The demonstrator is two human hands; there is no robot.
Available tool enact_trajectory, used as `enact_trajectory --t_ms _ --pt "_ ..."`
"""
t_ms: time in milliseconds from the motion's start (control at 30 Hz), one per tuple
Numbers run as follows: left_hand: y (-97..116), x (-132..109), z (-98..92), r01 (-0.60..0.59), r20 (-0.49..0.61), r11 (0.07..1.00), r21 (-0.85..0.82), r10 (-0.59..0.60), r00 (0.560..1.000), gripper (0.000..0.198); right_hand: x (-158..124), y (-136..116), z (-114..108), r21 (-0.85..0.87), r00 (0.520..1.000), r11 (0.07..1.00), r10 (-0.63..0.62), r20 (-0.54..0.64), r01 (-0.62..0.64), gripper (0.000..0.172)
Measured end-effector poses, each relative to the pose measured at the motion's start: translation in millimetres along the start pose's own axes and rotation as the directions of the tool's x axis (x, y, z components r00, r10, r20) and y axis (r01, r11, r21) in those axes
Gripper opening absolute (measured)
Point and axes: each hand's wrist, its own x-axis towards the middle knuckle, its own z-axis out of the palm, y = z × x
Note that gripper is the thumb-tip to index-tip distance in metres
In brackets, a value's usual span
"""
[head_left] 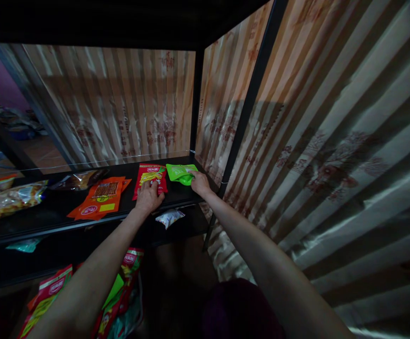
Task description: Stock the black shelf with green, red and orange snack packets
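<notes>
Here, the left hand [148,197] lies spread flat on a red packet [151,177] while the right hand [200,182] pinches a green pouch [180,172] on the black shelf [52,214].

Red packet [151,178], green packet [180,172], orange packets [100,197].

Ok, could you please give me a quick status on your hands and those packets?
Left hand flat on red packet. Right hand at edge of green packet, grip unclear. Orange packets lie left on the shelf, clear of both hands.
</notes>
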Motion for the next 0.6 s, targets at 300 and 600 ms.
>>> enact_trajectory --t_ms 300,600 --pt "-3.2 -5.1 1.4 -0.046 -0.012 0.998 0.044 0.047 0.999 0.045 -4.0 -1.4 0.8 0.040 1.000 0.999 -0.004 -0.001 0.005 0.048" --pt "-9.0 -10.5 5.0 -0.001 0.004 1.000 0.007 0.001 1.000 0.049 -2.8 -1.5 0.9 0.054 0.999 0.998 0.038 0.014 -0.039 0.047"
